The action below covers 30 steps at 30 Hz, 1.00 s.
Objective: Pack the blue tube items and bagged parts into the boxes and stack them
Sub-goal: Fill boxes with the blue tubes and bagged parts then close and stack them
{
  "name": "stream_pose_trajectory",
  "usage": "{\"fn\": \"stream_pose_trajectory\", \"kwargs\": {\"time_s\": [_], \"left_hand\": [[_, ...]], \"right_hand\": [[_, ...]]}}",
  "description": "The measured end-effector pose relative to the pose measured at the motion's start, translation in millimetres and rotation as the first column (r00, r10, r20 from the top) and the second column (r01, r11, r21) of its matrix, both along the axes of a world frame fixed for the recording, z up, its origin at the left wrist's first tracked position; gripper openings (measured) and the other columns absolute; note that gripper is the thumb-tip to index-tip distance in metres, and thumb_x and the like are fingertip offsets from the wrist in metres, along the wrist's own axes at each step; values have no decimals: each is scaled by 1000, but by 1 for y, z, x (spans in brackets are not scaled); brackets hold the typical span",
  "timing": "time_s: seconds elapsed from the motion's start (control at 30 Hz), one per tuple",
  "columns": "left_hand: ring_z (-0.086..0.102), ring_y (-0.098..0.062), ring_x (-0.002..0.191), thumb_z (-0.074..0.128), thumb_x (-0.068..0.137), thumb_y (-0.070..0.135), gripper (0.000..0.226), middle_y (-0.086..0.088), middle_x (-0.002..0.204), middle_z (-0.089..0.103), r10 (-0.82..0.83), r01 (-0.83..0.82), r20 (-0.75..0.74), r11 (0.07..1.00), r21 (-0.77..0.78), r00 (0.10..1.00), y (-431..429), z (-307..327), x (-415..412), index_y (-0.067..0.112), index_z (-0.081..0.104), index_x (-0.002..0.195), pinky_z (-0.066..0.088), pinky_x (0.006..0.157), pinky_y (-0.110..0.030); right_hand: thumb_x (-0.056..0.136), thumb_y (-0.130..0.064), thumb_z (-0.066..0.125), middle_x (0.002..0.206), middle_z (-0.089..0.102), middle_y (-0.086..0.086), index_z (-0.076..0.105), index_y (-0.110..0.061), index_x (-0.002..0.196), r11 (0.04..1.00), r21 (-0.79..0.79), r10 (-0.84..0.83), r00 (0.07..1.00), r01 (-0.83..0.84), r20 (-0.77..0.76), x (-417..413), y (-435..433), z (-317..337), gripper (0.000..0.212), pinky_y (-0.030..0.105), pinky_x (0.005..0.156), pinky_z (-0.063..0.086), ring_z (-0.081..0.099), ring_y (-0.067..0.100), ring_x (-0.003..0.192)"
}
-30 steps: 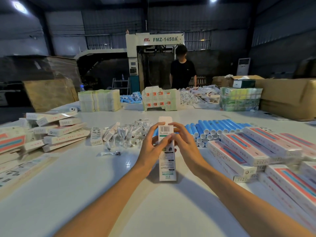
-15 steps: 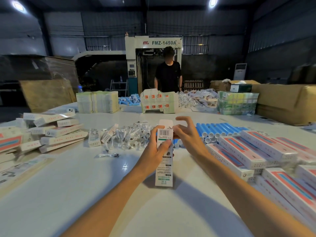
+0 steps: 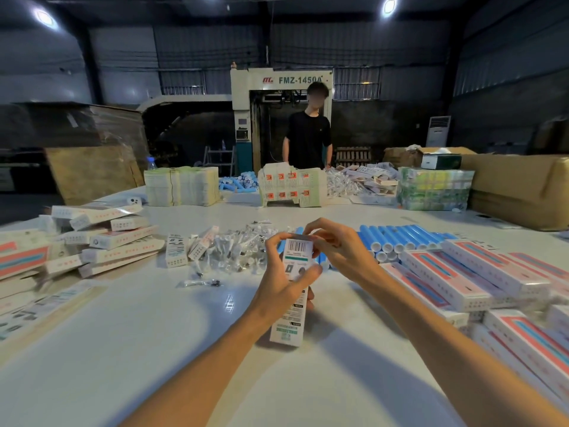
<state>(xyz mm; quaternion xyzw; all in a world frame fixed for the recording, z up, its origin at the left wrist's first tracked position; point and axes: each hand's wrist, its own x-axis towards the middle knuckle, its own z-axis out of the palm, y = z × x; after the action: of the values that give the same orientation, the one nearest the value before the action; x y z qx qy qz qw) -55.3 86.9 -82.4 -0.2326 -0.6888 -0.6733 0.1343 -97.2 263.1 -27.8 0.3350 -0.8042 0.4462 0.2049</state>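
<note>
Blue tubes [image 3: 400, 238], white barcoded box [image 3: 294, 291]

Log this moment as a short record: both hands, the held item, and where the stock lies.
left hand: grips the white box around its middle
right hand: fingers pinch the white box's top end
white box: upright, barcode side facing the camera
blue tubes: lying in rows beyond the hands, to the right
bagged parts: loose heap beyond the hands, to the left
striped boxes: stacked along the right of the table
left box pile: untidy, at the table's left edge
</note>
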Motion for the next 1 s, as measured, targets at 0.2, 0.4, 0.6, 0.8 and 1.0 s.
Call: {"fn": "stream_pose_trajectory", "kwargs": {"time_s": [0.2, 0.4, 0.6, 0.8, 1.0], "left_hand": [[71, -34, 60, 85, 87, 12, 77, -11, 107, 67, 52, -53, -14, 997, -56, 999, 1, 2, -1, 43, 35, 137, 62, 53, -44], [71, -33, 62, 81, 85, 4, 80, -15, 113, 62, 54, -55, -23, 996, -72, 998, -1, 3, -2, 46, 34, 135, 63, 53, -45], [71, -31, 61, 79, 82, 2, 82, -14, 113, 60, 43, -46, -29, 996, -78, 999, -1, 3, -1, 44, 31, 134, 62, 52, -45], [71, -34, 60, 78, 80, 2, 83, -14, 113, 60, 69, -72, -42, 994, -81, 997, 0, 4, 0, 43, 31, 133, 63, 52, -49], [74, -35, 65, 80, 80, 3, 96, -8, 120, 59, 60, -65, -54, 993, -98, 997, -2, 6, 2, 54, 34, 147, 63, 52, -44]], "right_hand": [[103, -26, 66, 94, 80, 1, 68, -9, 100, 968, -250, 56, 984, -12, 169, 8, -6, 8, 18, 36, 79, 65, 76, 18, 95], [92, -8, 75, 101, 78, 15, 73, -1, 95, 890, -455, 243, 863, -17, 442, 16, -6, 17, 8, 43, 90, 63, 75, 32, 102], [89, 5, 73, 100, 78, 14, 77, -2, 81, 849, -526, 298, 775, 52, 557, 19, -7, 26, 12, 37, 84, 63, 72, 29, 102], [90, 6, 71, 105, 79, 14, 77, -1, 79, 877, -481, 311, 757, 5, 575, 14, -5, 30, 14, 33, 81, 62, 72, 26, 102], [91, -1, 71, 105, 80, 11, 80, -2, 88, 923, -384, 243, 802, -18, 546, 15, -3, 30, 9, 37, 90, 62, 72, 28, 109]]}}
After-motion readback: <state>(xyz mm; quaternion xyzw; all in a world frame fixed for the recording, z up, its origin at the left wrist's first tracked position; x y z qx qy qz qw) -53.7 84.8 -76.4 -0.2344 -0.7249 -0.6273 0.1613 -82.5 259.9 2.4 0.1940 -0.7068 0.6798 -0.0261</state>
